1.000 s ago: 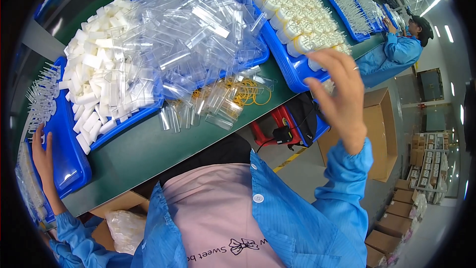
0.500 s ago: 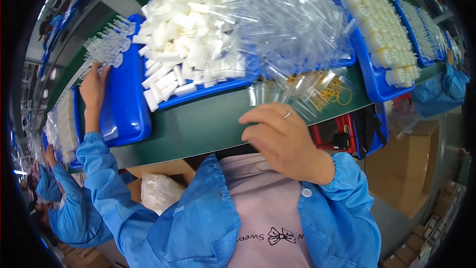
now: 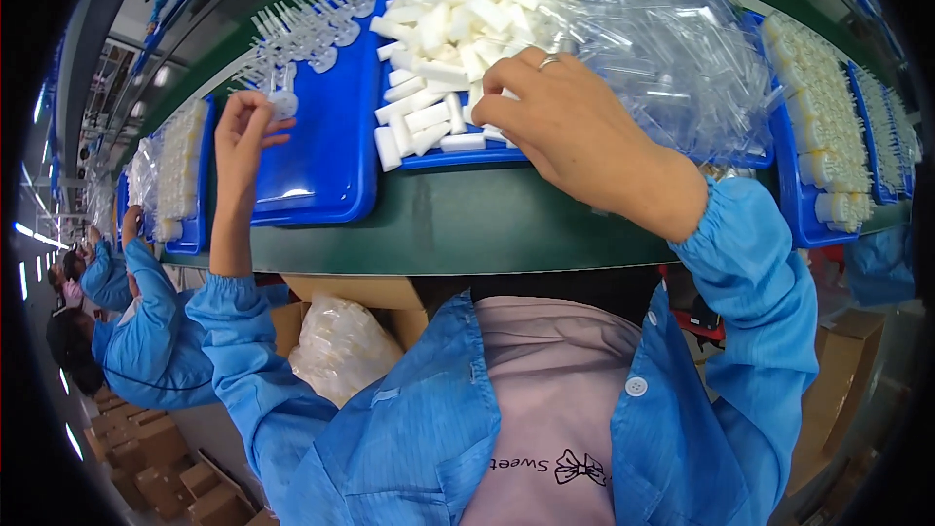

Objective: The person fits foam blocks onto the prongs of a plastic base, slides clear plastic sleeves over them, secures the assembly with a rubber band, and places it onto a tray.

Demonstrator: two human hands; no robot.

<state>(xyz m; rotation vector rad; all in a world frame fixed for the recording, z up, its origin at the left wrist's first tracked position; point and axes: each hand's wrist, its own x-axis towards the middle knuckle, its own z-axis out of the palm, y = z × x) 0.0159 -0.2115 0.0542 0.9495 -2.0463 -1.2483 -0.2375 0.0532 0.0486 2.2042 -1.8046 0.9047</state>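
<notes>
My left hand (image 3: pixel 245 131) hovers over the left rim of a blue tray (image 3: pixel 326 180), its fingers bent but apart and nothing clearly held. Just beyond its fingertips stands a clear plastic piece (image 3: pixel 282 102) with a thin tube on a round disc. More such clear tubed pieces (image 3: pixel 317 24) stand in rows at the tray's far side. Over a heap of small white foam-like blocks (image 3: pixel 429 117) reaches my right hand (image 3: pixel 575 122), wearing a ring. Its thumb and forefinger curl around a white block at the heap's edge; the hand partly hides it.
Clear plastic tubes (image 3: pixel 672 58) are piled to the right of the blocks. Blue trays of finished-looking white pieces (image 3: pixel 823 107) stand far right, and another tray (image 3: pixel 180 175) at left. A carton with a plastic bag (image 3: pixel 341 346) sits below the green table (image 3: pixel 458 234). Co-workers in blue (image 3: pixel 156 331) sit at left.
My right hand has moved from above the table's near edge to the white blocks. My left hand has drawn back from the clear pieces. The view has swung to the left.
</notes>
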